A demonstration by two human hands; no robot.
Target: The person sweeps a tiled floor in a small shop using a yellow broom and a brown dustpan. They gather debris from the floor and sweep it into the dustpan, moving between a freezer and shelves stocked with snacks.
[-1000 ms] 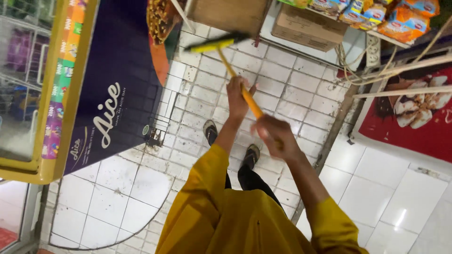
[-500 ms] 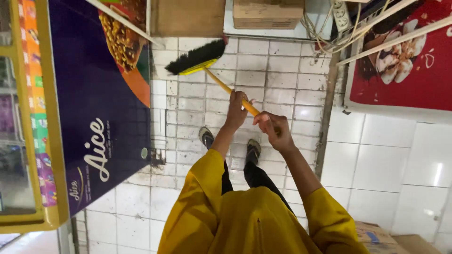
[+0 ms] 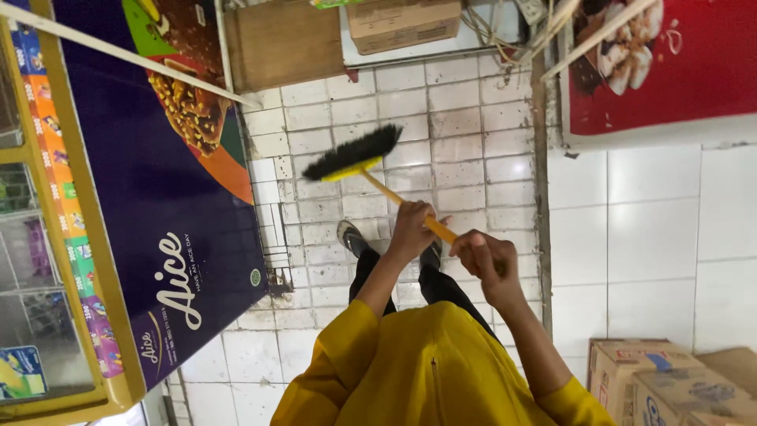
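A broom with black bristles, a yellow head and an orange-yellow stick is held out in front of me over the tiled floor. My left hand grips the stick lower down, nearer the head. My right hand is closed around the stick's upper end. Both arms wear yellow sleeves. The bristles rest on or just above the small white floor tiles, ahead of my dark shoes.
A tall blue and yellow freezer chest stands close on the left. A red freezer or poster panel is at the upper right. Cardboard boxes sit at the lower right; another box and a wooden board lie ahead.
The view has tilted and shifted. The broom head has swung from the far floor closer toward my feet, with both hands staying on the stick.
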